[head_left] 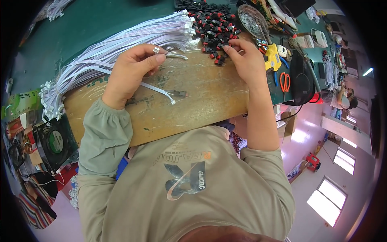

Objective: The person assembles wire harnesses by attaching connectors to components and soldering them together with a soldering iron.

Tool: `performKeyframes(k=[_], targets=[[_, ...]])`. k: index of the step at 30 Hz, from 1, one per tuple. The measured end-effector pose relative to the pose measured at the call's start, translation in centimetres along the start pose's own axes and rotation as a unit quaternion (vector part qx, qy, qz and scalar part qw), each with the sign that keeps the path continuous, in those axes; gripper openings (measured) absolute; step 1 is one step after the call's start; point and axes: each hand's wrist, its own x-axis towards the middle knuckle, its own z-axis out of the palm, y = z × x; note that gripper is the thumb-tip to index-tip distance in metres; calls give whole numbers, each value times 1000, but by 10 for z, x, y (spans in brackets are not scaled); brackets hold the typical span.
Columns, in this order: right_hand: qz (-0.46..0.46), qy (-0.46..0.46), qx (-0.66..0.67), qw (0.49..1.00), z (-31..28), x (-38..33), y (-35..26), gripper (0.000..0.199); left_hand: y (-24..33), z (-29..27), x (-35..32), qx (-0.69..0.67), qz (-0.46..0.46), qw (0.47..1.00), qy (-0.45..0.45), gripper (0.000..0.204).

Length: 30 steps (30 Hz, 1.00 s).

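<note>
My left hand [135,66] pinches a white ribbon cable between thumb and forefinger; a white plug [156,50] shows at the fingertips, and split wire ends [177,56] stick out to the right. At the right edge of a pile of small black and red connectors [213,30], my right hand [246,56] has its thumb and forefinger close together among the pieces. Whatever is between those fingertips is hidden. Below the left hand, a cable end [159,89] lies on the brown board [201,97] beside a dark connector [180,93].
A thick bundle of white ribbon cables [121,44] lies along the board's far left. On the right are a round dish [253,22], a yellow tool [273,57], orange-handled scissors [285,82] and a black bag-like object [302,80]. A black fan [54,139] stands at left.
</note>
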Motion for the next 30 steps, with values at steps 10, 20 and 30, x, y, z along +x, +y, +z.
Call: performKeyframes(k=[10, 20, 30], targets=[[22, -57, 384, 921, 5, -18, -20, 27, 4, 2, -3, 5, -21, 999, 26, 16], [35, -162, 499, 851, 29, -33, -74, 23, 8, 3, -4, 17, -27, 999, 15, 19], [55, -166, 487, 856, 46, -32, -86, 19, 7, 2, -6, 33, -15, 999, 11, 17]])
